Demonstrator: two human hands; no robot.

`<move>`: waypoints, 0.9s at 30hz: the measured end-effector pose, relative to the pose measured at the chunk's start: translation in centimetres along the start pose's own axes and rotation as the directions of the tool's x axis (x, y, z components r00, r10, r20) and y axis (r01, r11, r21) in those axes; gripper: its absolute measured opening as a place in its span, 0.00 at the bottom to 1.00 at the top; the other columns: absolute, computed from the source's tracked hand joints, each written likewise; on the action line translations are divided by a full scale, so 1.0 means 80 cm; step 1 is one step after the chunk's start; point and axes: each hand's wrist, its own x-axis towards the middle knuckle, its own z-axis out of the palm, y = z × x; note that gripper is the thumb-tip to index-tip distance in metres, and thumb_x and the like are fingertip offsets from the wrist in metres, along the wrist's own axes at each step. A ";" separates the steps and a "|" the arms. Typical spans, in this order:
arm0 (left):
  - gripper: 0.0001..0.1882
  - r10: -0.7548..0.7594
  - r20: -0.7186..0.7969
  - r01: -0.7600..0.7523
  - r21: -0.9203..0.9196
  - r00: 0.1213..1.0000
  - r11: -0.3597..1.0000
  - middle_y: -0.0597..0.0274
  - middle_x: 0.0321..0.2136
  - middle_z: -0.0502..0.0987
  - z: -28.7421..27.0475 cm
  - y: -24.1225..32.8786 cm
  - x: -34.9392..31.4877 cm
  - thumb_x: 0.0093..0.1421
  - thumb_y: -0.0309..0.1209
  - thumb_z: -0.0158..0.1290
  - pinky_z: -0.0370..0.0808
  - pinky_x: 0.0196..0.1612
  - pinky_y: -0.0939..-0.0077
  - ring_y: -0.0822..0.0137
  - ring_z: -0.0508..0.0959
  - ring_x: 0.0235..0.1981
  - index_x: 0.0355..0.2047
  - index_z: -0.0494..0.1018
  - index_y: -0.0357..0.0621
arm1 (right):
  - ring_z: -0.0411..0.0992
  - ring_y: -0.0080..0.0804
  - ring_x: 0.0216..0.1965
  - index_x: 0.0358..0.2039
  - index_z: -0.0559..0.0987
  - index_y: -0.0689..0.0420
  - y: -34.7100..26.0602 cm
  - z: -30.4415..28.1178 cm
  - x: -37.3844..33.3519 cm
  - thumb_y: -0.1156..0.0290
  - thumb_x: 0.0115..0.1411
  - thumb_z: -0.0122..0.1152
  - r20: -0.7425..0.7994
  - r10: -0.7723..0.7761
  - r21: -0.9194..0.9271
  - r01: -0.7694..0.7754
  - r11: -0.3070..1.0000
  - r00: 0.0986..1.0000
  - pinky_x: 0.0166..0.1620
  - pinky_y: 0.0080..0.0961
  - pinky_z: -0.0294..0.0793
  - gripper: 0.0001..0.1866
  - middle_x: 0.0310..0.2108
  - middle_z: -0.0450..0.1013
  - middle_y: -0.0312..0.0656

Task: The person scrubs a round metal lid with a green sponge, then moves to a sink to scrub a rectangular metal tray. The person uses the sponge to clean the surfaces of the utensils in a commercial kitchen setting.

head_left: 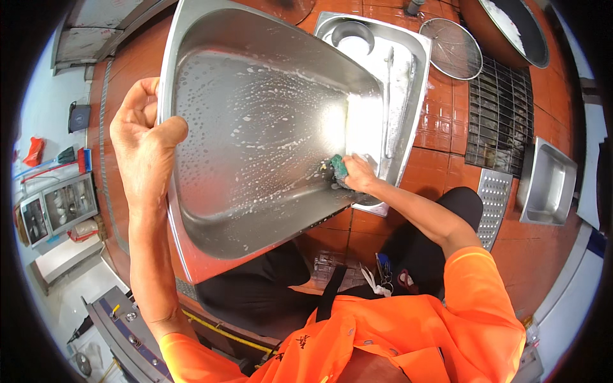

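A large, deep stainless steel pan (249,147) is tilted up in front of me, its inner walls speckled with suds. My left hand (150,127) is closed round its left rim, with the thumb over the inside edge. Inside the pan, near the lower right, my right hand (359,173) presses a green scouring pad (339,168) against the metal. Behind the pan's far end lies a second steel pan (418,96), holding foamy water, a round metal bowl (353,38) and a long-handled tool (387,96) whose end I cannot make out.
Beyond the foamy pan lies a round wire strainer (451,48), near a large wok (533,38) with something white inside. A floor drain grate (500,118), a perforated metal strip (495,207) and a smaller steel pan (549,182) are on the right. Wet red tiles (440,121) cover the floor.
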 end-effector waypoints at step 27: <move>0.18 0.177 -0.005 -0.177 0.063 0.984 0.982 0.69 0.21 0.75 0.030 0.029 -0.029 0.44 0.14 0.41 0.63 0.27 0.91 0.83 0.67 0.20 0.37 0.71 0.31 | 0.65 0.40 0.51 0.47 0.75 0.52 -0.158 -0.098 -0.065 0.57 0.60 0.55 0.098 -0.159 0.413 0.105 0.905 0.982 0.55 0.36 0.63 0.18 0.45 0.70 0.43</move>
